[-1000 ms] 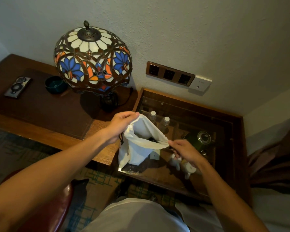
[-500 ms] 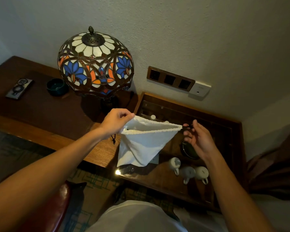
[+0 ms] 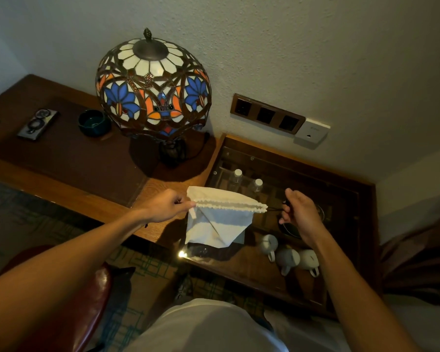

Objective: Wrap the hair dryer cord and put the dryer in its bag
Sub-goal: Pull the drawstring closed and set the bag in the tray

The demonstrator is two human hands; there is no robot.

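Note:
A white cloth drawstring bag (image 3: 220, 223) hangs between my hands above the glass-topped cabinet (image 3: 341, 189). Its gathered mouth is drawn flat and narrow. My left hand (image 3: 167, 208) pinches the left end of the mouth. My right hand (image 3: 299, 212) grips the dark drawstring (image 3: 274, 210) that runs out of the right end. The hair dryer itself is hidden; a dark shape shows just under the bag's bottom edge.
A stained-glass lamp (image 3: 153, 90) stands on the wooden desk (image 3: 61, 158) at left, with a dark bowl (image 3: 94, 122) and a remote (image 3: 37, 124). Three white mugs (image 3: 288, 256) and two bottles (image 3: 247, 180) show under the glass. A wall socket strip (image 3: 266, 114) is behind.
The bag's mouth was open a second ago; it has been pulled shut. My right hand moved right, drawing the string taut. My left hand stayed at the left end.

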